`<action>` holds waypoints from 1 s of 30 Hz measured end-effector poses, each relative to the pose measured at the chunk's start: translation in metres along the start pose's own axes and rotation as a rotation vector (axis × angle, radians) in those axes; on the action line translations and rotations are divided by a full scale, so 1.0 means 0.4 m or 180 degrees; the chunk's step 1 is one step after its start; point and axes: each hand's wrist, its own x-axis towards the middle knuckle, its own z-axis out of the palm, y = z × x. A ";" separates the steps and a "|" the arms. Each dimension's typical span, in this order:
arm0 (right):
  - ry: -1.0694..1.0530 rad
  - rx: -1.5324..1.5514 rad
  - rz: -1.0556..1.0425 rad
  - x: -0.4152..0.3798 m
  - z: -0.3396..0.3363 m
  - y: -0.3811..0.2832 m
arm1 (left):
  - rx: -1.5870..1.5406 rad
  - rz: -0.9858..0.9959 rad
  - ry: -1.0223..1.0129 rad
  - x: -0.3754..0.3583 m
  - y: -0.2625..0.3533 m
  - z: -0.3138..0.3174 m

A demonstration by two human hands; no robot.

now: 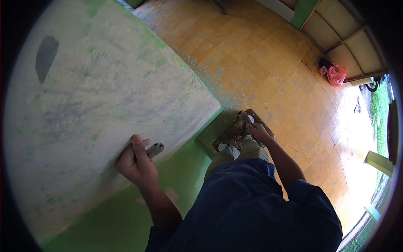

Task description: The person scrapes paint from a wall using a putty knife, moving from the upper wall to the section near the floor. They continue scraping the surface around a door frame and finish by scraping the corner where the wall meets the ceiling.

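The left hand (139, 164) is clamped on a grey roll (155, 150) beside the pale wall (105, 88), near its lower edge; the roll's long axis slants, open end toward the wall's right corner (the right hand's (258, 132) grip is unclear).

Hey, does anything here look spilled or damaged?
Yes. Pale flakes lie scattered over the tiled floor beside the edge of the whitish wall, like fallen debris. A dark gray patch on that wall also stands out from its paler surface.
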 end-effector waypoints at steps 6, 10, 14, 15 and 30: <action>0.0150 0.0064 -0.0073 -0.040 0.009 0.019 | -0.0131 0.0012 -0.0141 0.002 -0.003 0.000; 0.0234 0.0131 -0.0125 -0.066 0.011 0.031 | -0.0164 0.0015 -0.0223 0.002 -0.009 0.002; 0.0329 0.0237 -0.0309 -0.087 0.007 0.047 | -0.0120 -0.0001 -0.0221 0.002 0.003 0.004; 0.0284 0.0293 -0.0205 -0.088 0.004 0.045 | -0.0103 0.0045 -0.0205 0.004 -0.002 0.004; 0.0369 0.0360 -0.0056 -0.032 -0.158 0.203 | 0.0178 -0.0246 0.0211 0.007 -0.034 0.002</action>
